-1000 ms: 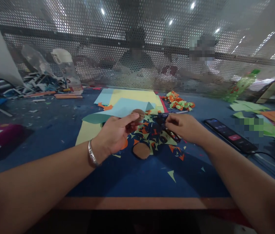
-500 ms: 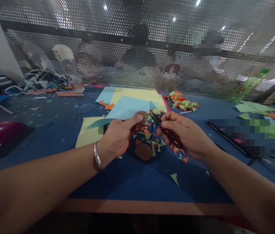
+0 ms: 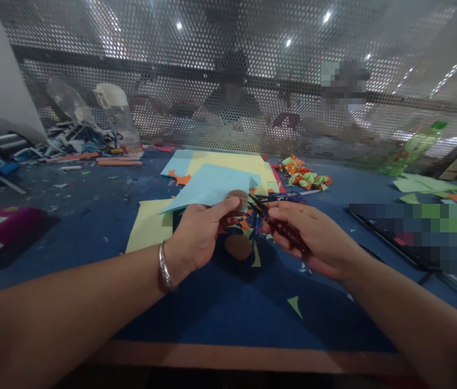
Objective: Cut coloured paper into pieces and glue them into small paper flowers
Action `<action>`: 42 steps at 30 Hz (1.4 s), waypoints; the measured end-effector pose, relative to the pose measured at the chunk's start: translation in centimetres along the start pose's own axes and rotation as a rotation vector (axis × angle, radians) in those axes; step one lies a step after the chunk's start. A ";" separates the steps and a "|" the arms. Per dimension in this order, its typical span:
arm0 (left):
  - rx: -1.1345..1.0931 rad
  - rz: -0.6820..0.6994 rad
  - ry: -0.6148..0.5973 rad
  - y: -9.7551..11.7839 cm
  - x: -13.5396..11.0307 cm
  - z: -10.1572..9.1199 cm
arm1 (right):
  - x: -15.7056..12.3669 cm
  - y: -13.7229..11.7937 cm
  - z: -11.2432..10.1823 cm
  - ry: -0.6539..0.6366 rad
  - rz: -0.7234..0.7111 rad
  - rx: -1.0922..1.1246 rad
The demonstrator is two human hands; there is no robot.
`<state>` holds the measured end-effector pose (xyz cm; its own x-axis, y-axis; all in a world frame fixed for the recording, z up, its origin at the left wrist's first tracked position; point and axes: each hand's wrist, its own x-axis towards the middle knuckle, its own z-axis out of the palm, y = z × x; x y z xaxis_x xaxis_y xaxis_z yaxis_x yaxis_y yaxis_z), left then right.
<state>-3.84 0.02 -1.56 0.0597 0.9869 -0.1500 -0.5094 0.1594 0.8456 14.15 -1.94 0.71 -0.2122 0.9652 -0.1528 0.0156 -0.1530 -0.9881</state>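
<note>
Brown paper disc: pinched in your left hand, mid-table above the scraps. Scissors: gripped in your closed right hand, blades just right of the disc (how far they gape is unclear). Light-blue sheet just beyond.

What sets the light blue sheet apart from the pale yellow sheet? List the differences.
The light blue sheet is lifted off the table, pinched in the left hand; the pale yellow sheet lies flat, untouched. The blue one reaches the scissors in the right hand; the yellow one sits left of them. Both are plain coloured paper.
</note>
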 end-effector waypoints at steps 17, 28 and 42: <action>-0.010 -0.024 0.032 0.0 0.1 0.1 | 0.0 0.0 0.3 -0.045 -0.034 0.045; -0.014 -0.049 -0.049 -0.3 -0.6 0.1 | 0.0 0.3 0.4 -0.059 -0.089 0.032; 0.011 -0.069 -0.083 0.3 -1.0 0.6 | 0.1 0.1 0.2 -0.071 -0.090 -0.007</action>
<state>-3.57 -0.94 -0.82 0.1657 0.9721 -0.1659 -0.4920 0.2273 0.8404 13.89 -1.94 0.57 -0.2819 0.9575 -0.0619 0.0003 -0.0644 -0.9979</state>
